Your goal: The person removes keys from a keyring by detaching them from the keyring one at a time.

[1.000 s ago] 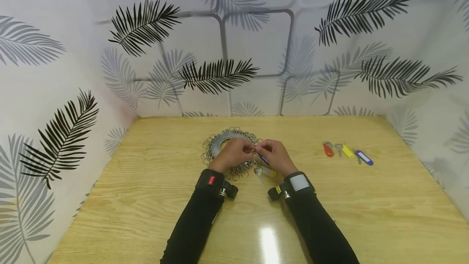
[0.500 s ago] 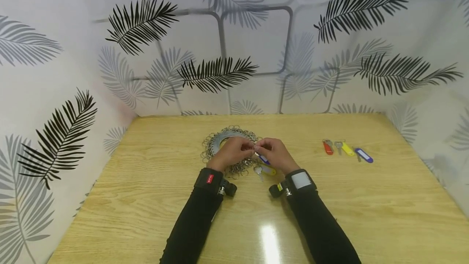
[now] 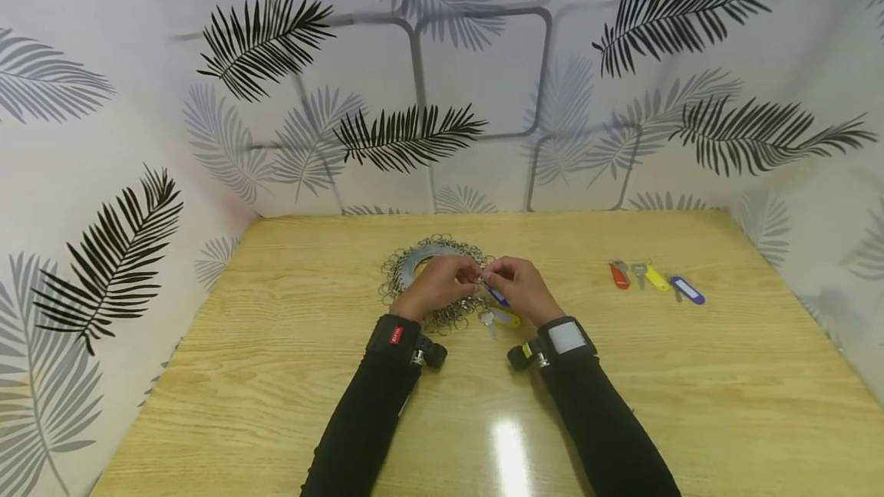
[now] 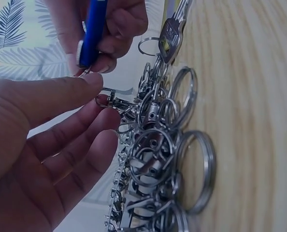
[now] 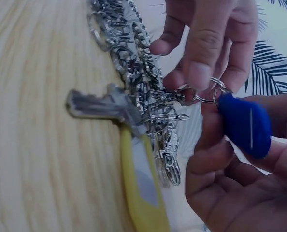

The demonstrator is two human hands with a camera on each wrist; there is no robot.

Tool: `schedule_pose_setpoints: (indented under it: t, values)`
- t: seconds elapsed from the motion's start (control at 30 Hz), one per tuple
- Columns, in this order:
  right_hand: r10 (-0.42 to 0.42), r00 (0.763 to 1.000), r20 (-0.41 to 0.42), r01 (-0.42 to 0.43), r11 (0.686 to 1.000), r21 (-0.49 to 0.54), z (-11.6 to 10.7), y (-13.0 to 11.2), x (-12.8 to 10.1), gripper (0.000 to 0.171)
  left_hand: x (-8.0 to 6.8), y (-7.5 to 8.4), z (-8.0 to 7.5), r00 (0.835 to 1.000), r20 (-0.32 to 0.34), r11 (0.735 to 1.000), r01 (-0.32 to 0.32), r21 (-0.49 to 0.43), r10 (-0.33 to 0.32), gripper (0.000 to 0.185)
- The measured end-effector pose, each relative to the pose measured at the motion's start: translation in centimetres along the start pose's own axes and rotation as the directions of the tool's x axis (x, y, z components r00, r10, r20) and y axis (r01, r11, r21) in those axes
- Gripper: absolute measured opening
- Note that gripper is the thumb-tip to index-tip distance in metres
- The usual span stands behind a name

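Note:
My left hand [image 3: 438, 284] pinches a small metal split ring [image 5: 205, 100] between thumb and fingers, above the right side of a round bunch of key rings [image 3: 397, 274]. My right hand [image 3: 522, 291] faces it, its fingers gripping a blue key tag [image 5: 245, 125] by the end where the ring joins. Fingertips of both hands nearly meet at that ring. In the left wrist view the blue tag [image 4: 95, 34] stands edge-on above my left thumb. Below the hands lie a yellow key tag [image 5: 138, 193] and a silver key [image 5: 97, 107], beside the bunch.
Farther right on the wooden table [image 3: 276, 343] lie a red key tag [image 3: 619, 275], another yellow tag [image 3: 656, 278] and another blue tag [image 3: 687, 290], with keys next to them. Patterned walls [image 3: 476, 75] stand behind the table and at both sides.
Both hands stay at the ring, with only small finger movements. The blue tag has turned slightly, and more of its face shows. The things on the table have not moved.

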State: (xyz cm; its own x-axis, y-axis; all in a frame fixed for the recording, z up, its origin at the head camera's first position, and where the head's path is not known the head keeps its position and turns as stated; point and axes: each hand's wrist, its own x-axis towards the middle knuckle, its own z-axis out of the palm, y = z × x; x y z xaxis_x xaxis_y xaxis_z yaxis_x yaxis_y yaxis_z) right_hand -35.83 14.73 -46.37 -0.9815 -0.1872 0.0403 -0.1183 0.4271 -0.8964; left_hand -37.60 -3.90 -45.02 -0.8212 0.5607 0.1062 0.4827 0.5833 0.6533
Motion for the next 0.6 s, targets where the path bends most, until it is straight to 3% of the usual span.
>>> schedule_pose_setpoints:
  t: [0.23, 0.43, 0.6]
  values:
    - [0.021, 0.996, 0.091, -0.029, 0.995, 0.091, -0.30, 0.28, 0.04, 0.019, -0.07, -0.41, 0.10, 0.999, -0.040, 1.000, -0.003, -0.026, 0.002, 0.018]
    - [-0.086, 0.996, 0.022, 0.086, 0.996, -0.007, -0.25, -0.07, -0.16, 0.013, -0.11, -0.34, 0.10, 1.000, -0.008, 0.997, 0.009, -0.077, -0.010, 0.020]
    - [-0.123, 0.992, 0.033, 0.125, 0.990, -0.060, -0.39, -0.63, -0.26, 0.010, -0.21, -0.26, -0.09, 1.000, -0.001, 0.996, 0.031, -0.079, -0.031, 0.018]
